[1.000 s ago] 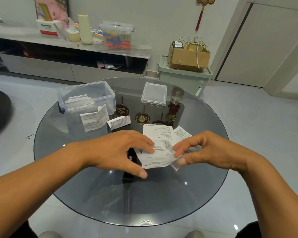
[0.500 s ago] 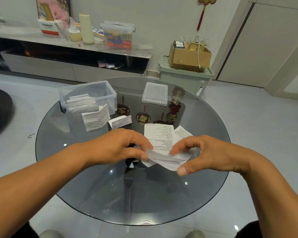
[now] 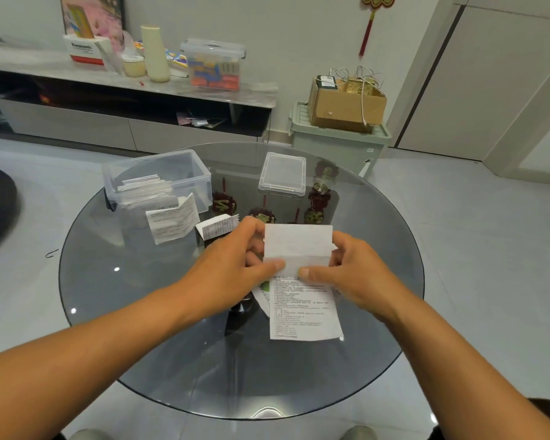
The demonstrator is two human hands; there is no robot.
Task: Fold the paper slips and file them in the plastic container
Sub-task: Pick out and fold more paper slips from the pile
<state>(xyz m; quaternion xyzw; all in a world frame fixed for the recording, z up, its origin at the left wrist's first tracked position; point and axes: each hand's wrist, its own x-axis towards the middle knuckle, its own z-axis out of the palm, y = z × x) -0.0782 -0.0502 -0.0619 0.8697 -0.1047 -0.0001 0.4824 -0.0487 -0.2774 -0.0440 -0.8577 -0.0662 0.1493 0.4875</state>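
Round glass table [image 3: 140,312] under everything, bearing the work. Beyond the left fingertips, open plastic container [image 3: 159,179] already stocked with folded slips, mouth up for easy filing; its lid [image 3: 282,174] parked apart, beyond the right fingers. Under both palms, printed sheet [image 3: 302,308] lying flat, probably waiting its turn. Between the fingers, paper slip [image 3: 297,249] raised blank side up, lower edge doubled over. Left hand [image 3: 232,268] and right hand [image 3: 353,271] each pinching 1 side, thumbs on the fold, seemingly to set the crease.

Two hands [image 3: 232,271] [image 3: 356,274], one container [image 3: 159,179], one lid [image 3: 282,173] (loose slips uncountable).
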